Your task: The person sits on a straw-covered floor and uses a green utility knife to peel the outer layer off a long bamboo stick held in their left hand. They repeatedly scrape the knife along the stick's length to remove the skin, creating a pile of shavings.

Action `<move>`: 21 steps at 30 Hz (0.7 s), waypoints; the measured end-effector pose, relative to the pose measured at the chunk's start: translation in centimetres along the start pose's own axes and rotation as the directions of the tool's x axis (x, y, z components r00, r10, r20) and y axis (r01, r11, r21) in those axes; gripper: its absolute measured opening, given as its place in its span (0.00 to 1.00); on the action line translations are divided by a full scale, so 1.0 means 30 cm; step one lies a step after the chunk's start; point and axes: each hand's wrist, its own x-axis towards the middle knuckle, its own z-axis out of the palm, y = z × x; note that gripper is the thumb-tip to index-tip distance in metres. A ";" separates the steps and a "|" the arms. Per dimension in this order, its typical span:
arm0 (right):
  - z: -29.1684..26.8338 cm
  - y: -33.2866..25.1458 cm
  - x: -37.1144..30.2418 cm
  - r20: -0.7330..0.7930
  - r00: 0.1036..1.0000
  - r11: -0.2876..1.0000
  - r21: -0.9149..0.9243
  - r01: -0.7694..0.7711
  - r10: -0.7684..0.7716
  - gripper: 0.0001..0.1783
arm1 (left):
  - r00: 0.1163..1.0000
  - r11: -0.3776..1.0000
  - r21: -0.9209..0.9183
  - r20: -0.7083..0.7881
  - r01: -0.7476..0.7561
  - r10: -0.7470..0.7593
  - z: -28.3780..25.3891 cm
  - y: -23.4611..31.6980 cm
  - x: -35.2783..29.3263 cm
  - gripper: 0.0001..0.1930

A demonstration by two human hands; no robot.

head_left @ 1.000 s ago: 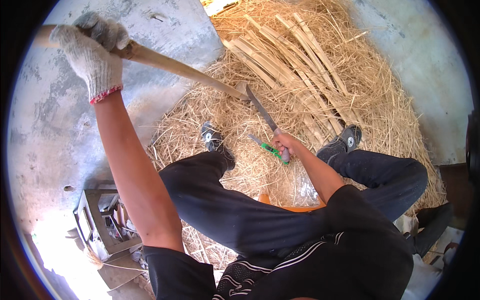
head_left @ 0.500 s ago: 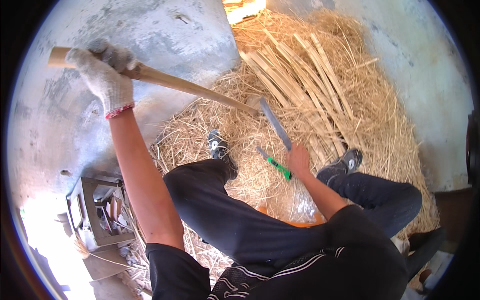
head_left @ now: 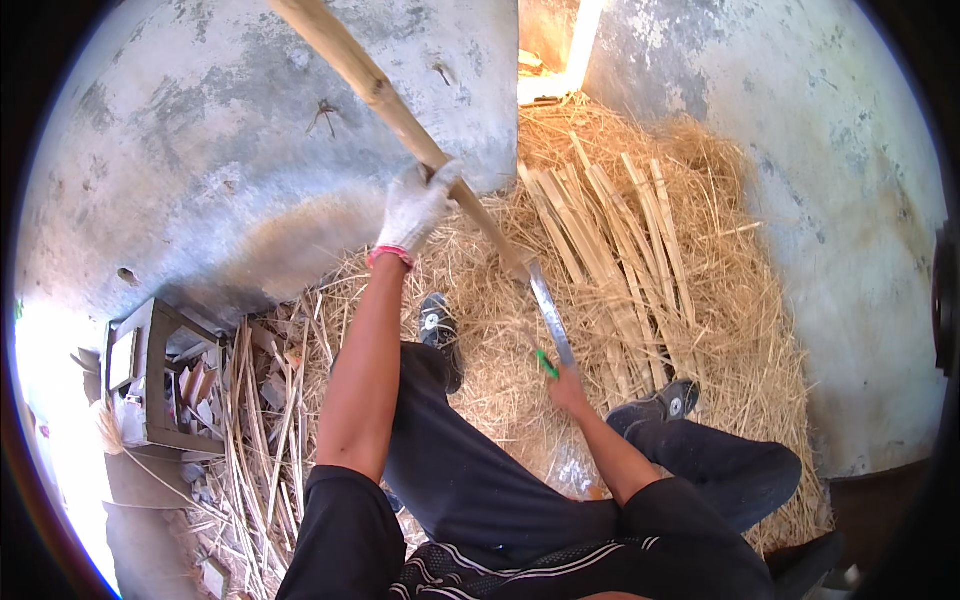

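Observation:
My left hand [head_left: 415, 208], in a white knit glove with a red cuff, is closed around a long bamboo pole [head_left: 350, 70]. The pole slants from the upper left down to the middle. My bare right hand [head_left: 568, 388] grips a long flat-bladed knife [head_left: 551, 318], its handle hidden in the fist. The blade's far end meets the pole's lower end; how deep it sits there I cannot tell. Right beside my right hand a green utility knife [head_left: 546, 364] shows in part. Split bamboo strips [head_left: 600, 235] lie ahead, to the right of the blade.
Straw [head_left: 480, 400] covers the floor around my shoes. Weathered walls [head_left: 250, 130] rise at the left and right and meet near a bright opening [head_left: 543, 75]. A wooden frame [head_left: 150, 370] with scraps stands at the left, beside loose thin strips [head_left: 262, 440].
My left hand has moved right, lower on the pole, and the pole now stands steeper. My right hand has shifted down and slightly left, bringing the knife against the pole's end.

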 end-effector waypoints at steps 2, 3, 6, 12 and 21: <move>-0.049 -0.064 -0.008 0.100 0.985 0.956 0.244 -0.164 0.144 0.21 | 1.000 0.998 -0.062 -0.014 -0.007 0.006 -0.045 -0.010 -0.049 0.22; -0.094 -0.102 0.004 0.153 0.966 0.903 0.351 -0.249 0.207 0.21 | 0.999 0.996 -0.084 -0.025 -0.032 0.030 -0.065 -0.010 -0.062 0.22; -0.164 -0.146 0.024 0.260 0.943 0.880 0.370 -0.297 0.208 0.24 | 0.996 0.989 -0.115 -0.021 -0.091 0.089 -0.094 -0.021 -0.050 0.24; -0.130 -0.111 0.003 0.024 0.976 0.947 0.239 -0.215 0.216 0.20 | 0.992 0.991 -0.030 0.023 -0.127 0.127 -0.084 0.033 -0.055 0.22; -0.369 -0.362 0.092 -0.154 0.969 0.818 0.570 -0.072 0.192 0.17 | 0.970 0.969 -0.039 -0.026 -0.244 0.243 -0.128 0.062 -0.126 0.18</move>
